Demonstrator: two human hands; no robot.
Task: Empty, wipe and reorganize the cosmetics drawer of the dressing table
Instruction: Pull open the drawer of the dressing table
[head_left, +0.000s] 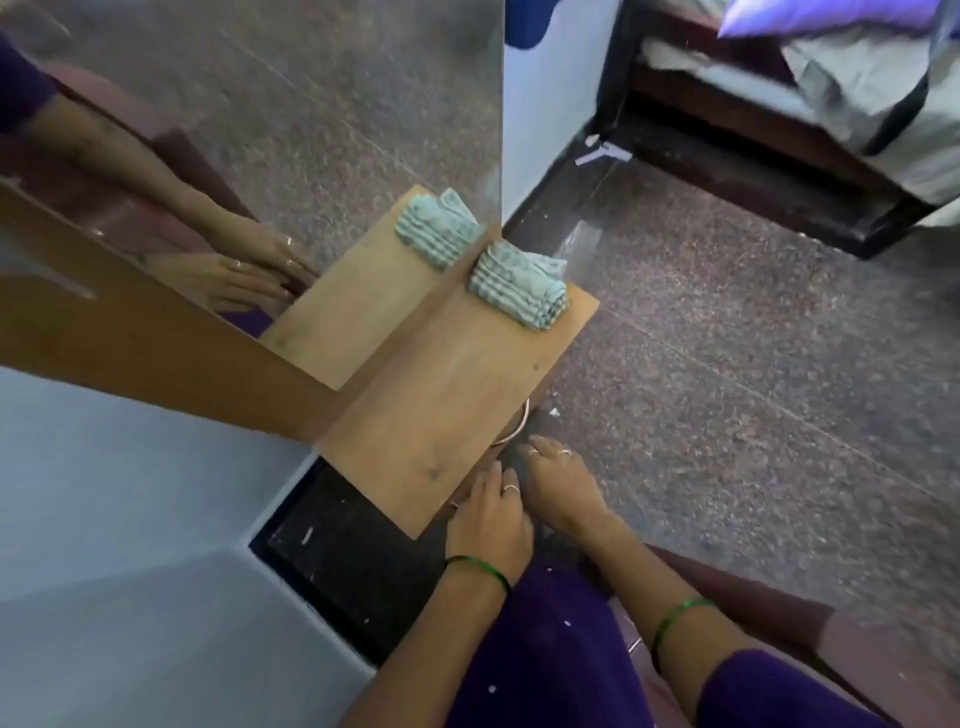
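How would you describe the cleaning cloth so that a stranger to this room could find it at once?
Start at the tall mirror on the wall and look down to the wooden dressing-table top beneath it. The folded cloth lies at the top's far end, against the glass. It is pale green, ribbed, and the only thing there.

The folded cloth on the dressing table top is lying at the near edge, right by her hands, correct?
Not quite. In the head view the folded cloth lies on the dressing table top at the far end, against the mirror, well away from both hands, which are down at the near front edge.
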